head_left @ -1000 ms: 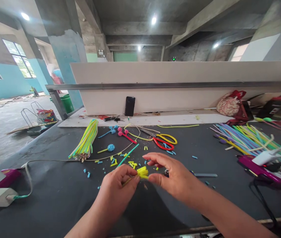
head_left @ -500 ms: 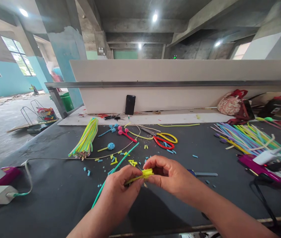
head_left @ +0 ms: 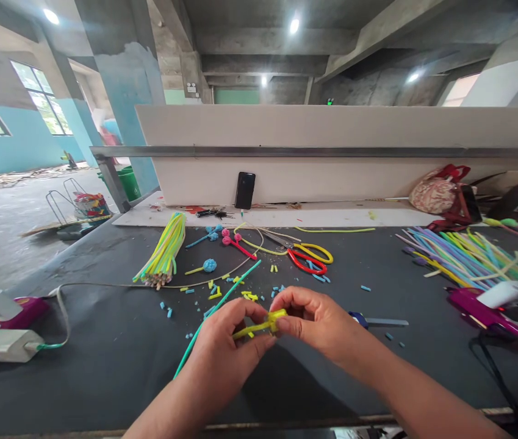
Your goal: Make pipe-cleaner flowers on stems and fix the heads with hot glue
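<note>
My left hand (head_left: pixel 229 347) and my right hand (head_left: pixel 316 323) meet over the dark table (head_left: pixel 103 366), both pinching a small yellow straw piece (head_left: pixel 263 323). The left fingers hold its thin stem; the right thumb and fingers squeeze its curled tip. A long teal straw (head_left: pixel 222 305) lies on the table and runs under my left hand. Cut yellow and blue straw bits (head_left: pixel 215 292) are scattered just beyond my fingers.
A bundle of yellow-green straws (head_left: pixel 162 253) lies at the left, many coloured straws (head_left: pixel 464 259) at the right. Red and yellow scissors (head_left: pixel 307 259), finished straw flowers (head_left: pixel 208 265), a phone (head_left: pixel 244 190), purple devices (head_left: pixel 482 308) and a white charger (head_left: pixel 7 344) with cable also sit on the table.
The spread yellow piece has been pressed into a narrower shape between my fingers. My right hand closed in toward the left. The teal straw now shows under my left hand.
</note>
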Demonstrator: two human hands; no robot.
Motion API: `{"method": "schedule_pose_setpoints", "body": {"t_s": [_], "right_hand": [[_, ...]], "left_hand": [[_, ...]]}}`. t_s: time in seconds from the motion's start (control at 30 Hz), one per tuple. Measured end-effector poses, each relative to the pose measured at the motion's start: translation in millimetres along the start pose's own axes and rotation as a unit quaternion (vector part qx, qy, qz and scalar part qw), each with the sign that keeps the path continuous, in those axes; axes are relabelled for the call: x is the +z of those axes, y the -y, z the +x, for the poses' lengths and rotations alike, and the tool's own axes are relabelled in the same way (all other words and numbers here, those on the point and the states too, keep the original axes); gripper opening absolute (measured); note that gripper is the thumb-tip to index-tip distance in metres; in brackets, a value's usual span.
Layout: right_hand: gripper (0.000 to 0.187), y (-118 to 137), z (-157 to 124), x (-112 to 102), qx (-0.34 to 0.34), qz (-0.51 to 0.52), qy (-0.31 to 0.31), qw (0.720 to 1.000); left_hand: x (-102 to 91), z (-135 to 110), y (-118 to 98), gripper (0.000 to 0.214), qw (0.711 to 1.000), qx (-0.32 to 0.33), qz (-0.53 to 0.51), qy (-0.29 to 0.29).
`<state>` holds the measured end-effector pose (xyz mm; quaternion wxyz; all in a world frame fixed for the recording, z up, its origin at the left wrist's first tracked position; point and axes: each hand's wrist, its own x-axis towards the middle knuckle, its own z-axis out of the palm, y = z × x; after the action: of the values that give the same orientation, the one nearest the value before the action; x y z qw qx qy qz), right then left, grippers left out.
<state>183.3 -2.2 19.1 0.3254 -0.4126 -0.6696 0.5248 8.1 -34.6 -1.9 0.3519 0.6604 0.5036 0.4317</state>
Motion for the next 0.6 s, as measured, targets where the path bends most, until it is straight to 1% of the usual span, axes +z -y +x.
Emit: {"method": "schedule_pose_setpoints", "body": {"t_s": [0.07,0.13,0.2,0.3,0.4,0.5,0.6], "right_hand": [[0.017,-1.9,-0.3,0.0,0.004,0.011,-0.001,1.000],[0.021,-3.3,-0.6,-0.4,0.006,0.038,0.001,0.999],[0.024,-3.7,-0.7,-0.7,0.007,0.055,0.006,0.998],[0.026,-2.6,-0.2,-0.2,0.012,0.045,0.005,0.999],[0.028,-2.0,0.5,1.5,0.020,0.063,-0.001,0.998],[0.026,-1.8,0.3,3.2,0.028,0.087,-0.006,0.996],[0.022,-0.2,-0.8,4.3,0.036,0.086,-0.009,0.996]], "left_hand": [[0.0,0.5,0.1,0.009,1.000,0.004,0.001,-0.014],[0.2,0.9,0.3,0.010,1.000,0.006,0.003,-0.020],[0.2,1.1,0.5,0.010,1.000,0.007,0.016,-0.019],[-0.3,1.6,0.4,0.008,0.999,0.008,0.029,-0.016],[-0.3,2.4,-0.5,0.008,0.999,0.004,0.035,-0.018],[-0.1,2.9,-1.7,0.007,0.999,0.006,0.035,-0.021],[-0.1,2.7,-1.2,0.007,1.000,0.008,0.017,-0.022]]}}
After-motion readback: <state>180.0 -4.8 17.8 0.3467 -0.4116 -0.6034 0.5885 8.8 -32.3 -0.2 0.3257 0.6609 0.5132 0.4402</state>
